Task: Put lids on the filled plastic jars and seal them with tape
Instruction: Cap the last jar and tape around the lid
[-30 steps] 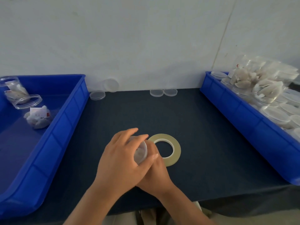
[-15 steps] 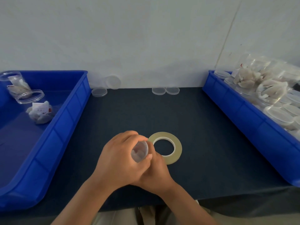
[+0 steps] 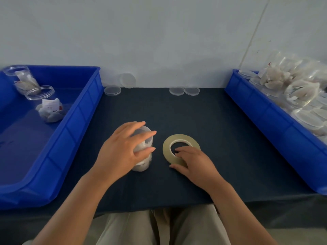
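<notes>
Since a second ago the two hands had parted: my right hand (image 3: 194, 163) had left the jar (image 3: 147, 140) and settled on the tape roll (image 3: 182, 137), fingertips hooked into its hole, thumb at its outer edge, pinching it. My left hand (image 3: 122, 152) gripped the jar, fingers wrapped over its side. That roll lay just right of the left fingertips, apart from the jar.

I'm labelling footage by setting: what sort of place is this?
Probably a small packing workstation: blue plastic bins holding clear filled jars, loose clear round lids, and a yellowish tape roll.
</notes>
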Demonstrator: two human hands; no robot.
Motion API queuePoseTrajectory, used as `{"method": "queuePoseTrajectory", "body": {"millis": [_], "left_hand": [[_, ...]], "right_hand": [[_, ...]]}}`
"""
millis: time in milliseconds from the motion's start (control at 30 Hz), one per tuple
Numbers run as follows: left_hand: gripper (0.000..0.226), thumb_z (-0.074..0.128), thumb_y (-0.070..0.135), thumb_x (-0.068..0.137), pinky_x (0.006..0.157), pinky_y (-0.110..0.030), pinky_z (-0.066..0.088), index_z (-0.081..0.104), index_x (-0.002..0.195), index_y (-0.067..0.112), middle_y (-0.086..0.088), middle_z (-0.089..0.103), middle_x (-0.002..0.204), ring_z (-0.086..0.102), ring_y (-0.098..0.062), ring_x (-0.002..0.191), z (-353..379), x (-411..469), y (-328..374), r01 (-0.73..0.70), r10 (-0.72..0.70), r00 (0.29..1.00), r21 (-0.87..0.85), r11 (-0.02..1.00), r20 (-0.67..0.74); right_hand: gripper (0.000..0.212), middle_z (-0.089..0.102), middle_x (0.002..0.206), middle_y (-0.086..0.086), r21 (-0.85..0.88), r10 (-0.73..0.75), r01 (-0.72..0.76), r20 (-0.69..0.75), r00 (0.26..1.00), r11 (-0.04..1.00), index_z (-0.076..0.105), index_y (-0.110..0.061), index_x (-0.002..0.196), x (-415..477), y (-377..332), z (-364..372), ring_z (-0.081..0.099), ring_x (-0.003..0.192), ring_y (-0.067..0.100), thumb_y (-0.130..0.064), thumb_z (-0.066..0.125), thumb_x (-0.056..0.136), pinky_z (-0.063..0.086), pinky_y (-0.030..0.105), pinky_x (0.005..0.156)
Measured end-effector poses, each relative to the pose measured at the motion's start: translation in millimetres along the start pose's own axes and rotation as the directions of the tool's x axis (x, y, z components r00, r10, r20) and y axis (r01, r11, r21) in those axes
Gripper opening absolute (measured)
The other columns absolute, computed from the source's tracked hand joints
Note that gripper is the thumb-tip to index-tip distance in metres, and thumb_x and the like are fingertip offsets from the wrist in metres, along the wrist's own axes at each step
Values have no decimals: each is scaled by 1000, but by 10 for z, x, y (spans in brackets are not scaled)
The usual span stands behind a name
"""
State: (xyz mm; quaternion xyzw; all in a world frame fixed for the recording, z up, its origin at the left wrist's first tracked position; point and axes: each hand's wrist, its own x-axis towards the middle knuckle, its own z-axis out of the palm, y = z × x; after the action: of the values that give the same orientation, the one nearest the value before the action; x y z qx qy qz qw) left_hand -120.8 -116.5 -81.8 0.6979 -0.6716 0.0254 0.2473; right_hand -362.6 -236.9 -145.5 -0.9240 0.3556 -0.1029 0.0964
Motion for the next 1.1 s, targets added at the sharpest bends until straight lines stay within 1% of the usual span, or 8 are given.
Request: {"method": "queuePoseTrajectory", "body": {"millis": [67,167,300,500,633,767,933,1100], "left_hand": [[53,51,65,93,107,-35,45,64,140,42,10,49,156,43,-13,146,8,21,-16,-12,12,1000,-5,1000,-14],[61,44,69,91,112,-40,42,63,142,40,7,48,158,39,-15,149,8,68,-22,-44,44,999,-16,999,-6],[71,51,74,93,127,-54,19,58,148,31,-4,42,162,31,-26,155,-13,64,35,-91,96,994,86,992,-59],[53,50,58,104,105,-34,47,67,139,21,4,65,140,59,-13,128,95,-225,520,-189,160,943,-74,979,-291],[32,68,41,99,95,-24,55,76,124,22,9,73,128,68,-3,117,173,-363,762,-99,-48,911,-330,939,-409],[13,69,44,91,87,-11,54,71,104,45,33,72,107,69,3,108,100,-370,829,-6,-241,915,-609,793,-323],[22,61,48,97,74,-18,57,72,95,29,20,68,95,68,-7,91,68,-321,689,-1,-125,964,-476,879,-233],[23,56,48,104,65,-23,53,65,93,29,21,63,91,65,-15,82,92,-455,661,-35,-50,981,-428,903,-186]], "right_hand": [[50,68,120,-18,33,23,-21,-63,998,999,69,-30,114,-40,-73,-25,61,107,2,-71,50,94,45,18,88],[44,60,80,-17,206,151,-120,-144,978,971,53,-39,93,-88,-253,-146,60,73,4,-81,41,88,41,15,56],[55,55,73,-14,438,200,-102,-183,962,893,44,-39,93,-200,-510,-297,59,78,-5,-90,24,87,43,11,58],[80,47,66,-12,620,180,43,-293,939,783,49,-21,95,-351,-780,-373,48,58,7,-94,19,85,36,21,50],[77,52,70,-15,699,250,22,-285,925,715,50,-23,93,-402,-888,-375,47,58,6,-94,23,85,37,23,50],[63,55,75,-22,678,268,-19,-265,926,735,46,-34,94,-455,-921,-331,52,60,4,-93,25,87,41,18,52],[48,58,78,-22,653,281,-73,-220,934,754,47,-35,93,-502,-888,-283,56,63,3,-82,35,90,43,15,54],[76,51,69,-8,587,300,-119,-222,928,801,48,-27,96,-511,-805,-293,53,60,3,-98,24,81,42,19,52]]}}
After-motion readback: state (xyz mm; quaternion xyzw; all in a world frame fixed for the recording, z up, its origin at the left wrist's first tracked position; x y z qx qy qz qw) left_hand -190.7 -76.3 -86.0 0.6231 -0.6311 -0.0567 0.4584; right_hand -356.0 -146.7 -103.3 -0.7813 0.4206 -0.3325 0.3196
